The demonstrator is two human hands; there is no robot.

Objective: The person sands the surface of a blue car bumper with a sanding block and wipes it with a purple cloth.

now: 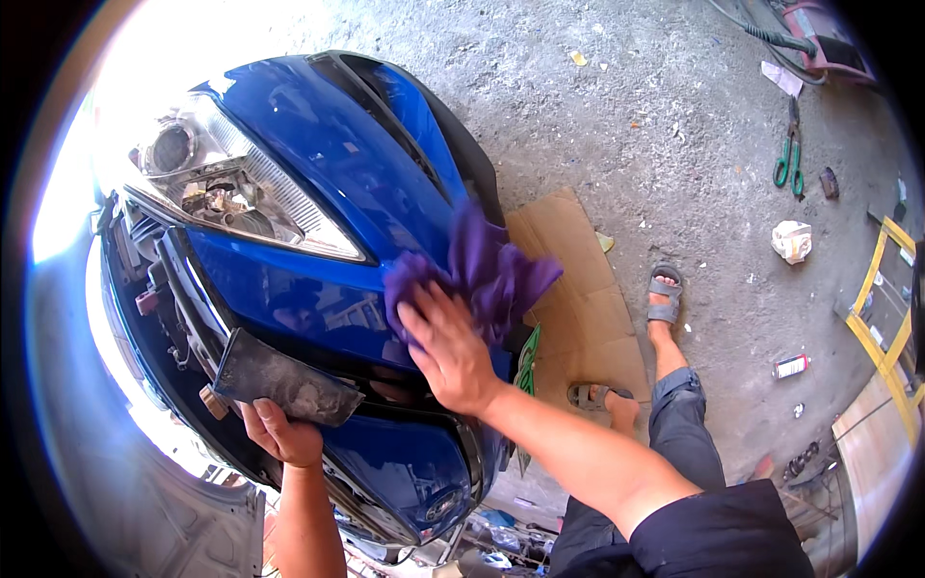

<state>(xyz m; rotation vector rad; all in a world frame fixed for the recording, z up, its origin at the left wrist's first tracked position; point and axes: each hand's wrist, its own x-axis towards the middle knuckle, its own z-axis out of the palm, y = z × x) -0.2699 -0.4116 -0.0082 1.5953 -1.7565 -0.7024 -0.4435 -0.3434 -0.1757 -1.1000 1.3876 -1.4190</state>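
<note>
My right hand (445, 352) presses a crumpled purple cloth (482, 265) against the glossy blue front bumper (308, 299) of a car, its fingers bent over the fabric. Part of the cloth hangs loose past the fingers on the far side. Lower left, my left hand (282, 433) grips the near edge of a dark, flat, dusty piece (284, 378), roughly rectangular; its exact kind is unclear. This piece is held over the car's front, close to the open engine bay edge. A clear headlight (241, 183) sits in the blue bodywork beyond both hands.
Flattened cardboard (578, 289) lies on the concrete floor beside the car, under one sandalled foot. Farther right are green-handled snips (788, 159), a crumpled white ball (792, 241), a small can (791, 366) and a yellow frame (872, 289). A pink machine (829, 39) stands top right.
</note>
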